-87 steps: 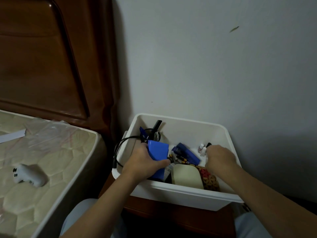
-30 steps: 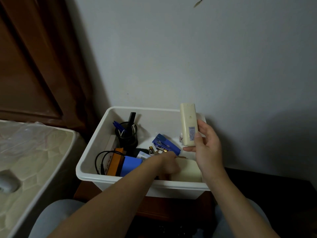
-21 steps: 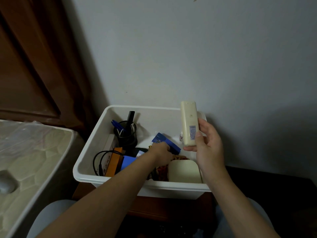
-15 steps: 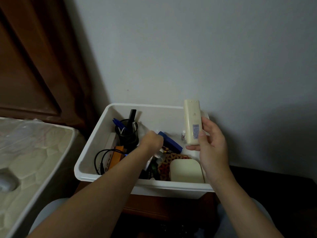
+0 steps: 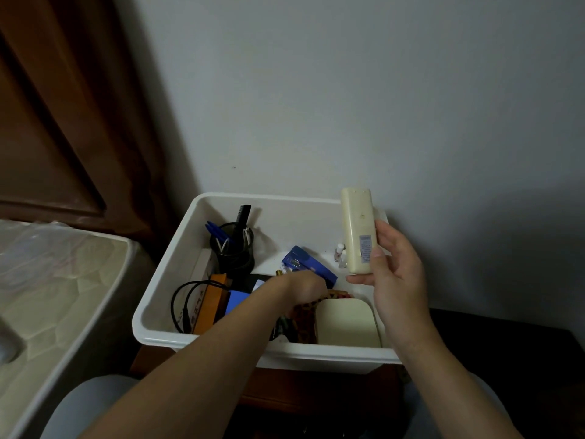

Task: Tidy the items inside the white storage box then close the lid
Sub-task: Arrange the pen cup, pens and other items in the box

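The white storage box (image 5: 294, 217) stands open on a brown stand against the wall, with no lid in view. My right hand (image 5: 399, 286) grips a cream remote (image 5: 357, 229) upright above the box's back right corner. My left hand (image 5: 304, 286) reaches down into the middle of the box, between the blue stapler (image 5: 308, 264) and a patterned pouch (image 5: 304, 312); its fingers are hidden. Also inside are a black pen holder (image 5: 232, 251), an orange box (image 5: 209, 305), a blue box (image 5: 235, 301), a black cable (image 5: 180, 299), a cream square case (image 5: 346, 321) and small bottles (image 5: 339, 255).
A mattress (image 5: 63, 280) wrapped in plastic lies close on the left. A dark wooden headboard (image 5: 63, 122) rises behind it. The grey wall runs right behind the box. A dark surface (image 5: 506, 359) lies to the right of the box.
My left hand has drawn back from beside the pen holder and dipped down next to the stapler and the patterned pouch. My right hand keeps the remote upright in about the same place.
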Demonstrator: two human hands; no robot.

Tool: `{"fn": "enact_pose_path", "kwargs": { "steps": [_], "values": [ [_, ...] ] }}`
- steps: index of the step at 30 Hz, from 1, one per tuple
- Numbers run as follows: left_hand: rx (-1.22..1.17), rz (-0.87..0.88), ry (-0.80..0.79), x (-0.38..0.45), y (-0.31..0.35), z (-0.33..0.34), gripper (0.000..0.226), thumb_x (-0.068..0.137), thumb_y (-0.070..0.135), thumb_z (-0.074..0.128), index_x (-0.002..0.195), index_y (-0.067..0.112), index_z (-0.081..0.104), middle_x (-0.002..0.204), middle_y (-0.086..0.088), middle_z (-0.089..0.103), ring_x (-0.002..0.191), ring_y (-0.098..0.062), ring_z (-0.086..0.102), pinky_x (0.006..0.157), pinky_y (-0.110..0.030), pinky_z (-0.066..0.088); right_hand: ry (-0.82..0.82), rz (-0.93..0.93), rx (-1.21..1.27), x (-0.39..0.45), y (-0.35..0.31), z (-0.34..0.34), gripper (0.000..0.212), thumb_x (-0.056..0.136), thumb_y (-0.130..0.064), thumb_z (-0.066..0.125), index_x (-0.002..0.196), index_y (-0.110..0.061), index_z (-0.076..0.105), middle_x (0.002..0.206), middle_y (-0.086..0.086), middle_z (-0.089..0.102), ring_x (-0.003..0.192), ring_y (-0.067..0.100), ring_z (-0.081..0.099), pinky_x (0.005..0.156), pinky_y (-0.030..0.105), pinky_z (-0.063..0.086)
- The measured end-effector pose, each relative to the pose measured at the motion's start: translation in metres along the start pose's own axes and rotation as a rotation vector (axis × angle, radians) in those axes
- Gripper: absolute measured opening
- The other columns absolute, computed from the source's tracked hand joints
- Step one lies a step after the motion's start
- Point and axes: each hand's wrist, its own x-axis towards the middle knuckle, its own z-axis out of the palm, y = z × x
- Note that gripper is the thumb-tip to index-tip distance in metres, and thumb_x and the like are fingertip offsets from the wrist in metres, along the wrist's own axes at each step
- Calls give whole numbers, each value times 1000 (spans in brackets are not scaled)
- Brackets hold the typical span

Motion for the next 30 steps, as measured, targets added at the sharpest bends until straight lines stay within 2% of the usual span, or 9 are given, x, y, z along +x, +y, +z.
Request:
{"fn": "enact_pose_path", "kwargs": {
  "steps": [2, 6, 8, 10, 12, 14, 17, 21, 30],
  "values": [
    [87, -32, 36, -2, -5, -6, 23, 101, 3, 50, 118, -3, 65, 111, -19, 63, 95, -27, 56, 85, -35, 47, -1, 2, 15, 0, -1, 0, 45, 110, -6, 48, 150, -25, 54, 136, -11, 66, 107, 16, 73, 65, 29, 64],
    [622, 122, 19, -9, -12, -18, 26, 101, 6, 59, 124, -3, 67, 125, -16, 67, 115, -29, 64, 100, -34, 49, -1, 9, 29, -1, -4, -1, 45, 110, -4, 48, 149, -25, 55, 135, -11, 66, 108, 17, 73, 65, 31, 64],
    [643, 131, 43, -8, -7, -14, 24, 102, 6, 55, 121, -1, 69, 116, -13, 68, 106, -25, 65, 88, -31, 53, 3, 9, 42, -2, -6, -1, 45, 110, -5, 49, 149, -25, 55, 134, -13, 67, 109, 15, 73, 64, 31, 65],
    [519, 142, 248, 0, -1, -13, 28, 99, 6, 53, 122, 5, 68, 114, -9, 67, 104, -24, 65, 88, -32, 56, 6, 13, 50, -2, -6, -2, 45, 110, -6, 49, 150, -26, 55, 133, -14, 67, 110, 13, 73, 64, 31, 65],
    [614, 260, 472, 5, 6, -17, 33, 94, 5, 59, 125, 13, 65, 121, -7, 62, 110, -27, 61, 95, -40, 55, 8, 13, 53, -3, -6, -1, 46, 110, -6, 49, 150, -26, 54, 133, -14, 67, 111, 12, 72, 65, 31, 65],
    [740, 345, 550, 10, 12, -21, 42, 90, 4, 64, 130, 17, 59, 126, -5, 57, 116, -26, 56, 97, -39, 52, 10, 9, 60, -2, -6, -1, 45, 110, -6, 49, 149, -26, 55, 133, -14, 68, 111, 13, 72, 65, 32, 65],
    [933, 415, 528, 22, 16, -29, 54, 91, 8, 68, 141, 19, 50, 138, -4, 54, 123, -25, 54, 103, -40, 47, 16, -5, 75, -2, -4, -1, 43, 110, -5, 49, 144, -30, 58, 130, -14, 69, 108, 14, 73, 63, 33, 65],
    [1072, 362, 479, 37, 12, -28, 34, 98, 18, 65, 132, 19, 60, 137, -5, 58, 124, -24, 56, 105, -38, 43, 19, -29, 72, -2, 0, -2, 42, 110, -4, 49, 144, -26, 59, 135, -7, 68, 108, 18, 74, 63, 35, 65],
    [970, 273, 547, 53, -3, -37, 39, 96, 16, 69, 133, 17, 56, 139, -7, 56, 129, -27, 50, 95, -41, 49, 22, -13, 84, -2, -1, -4, 41, 110, -6, 49, 146, -24, 58, 137, -5, 67, 108, 25, 75, 63, 35, 65]
  ]
}}
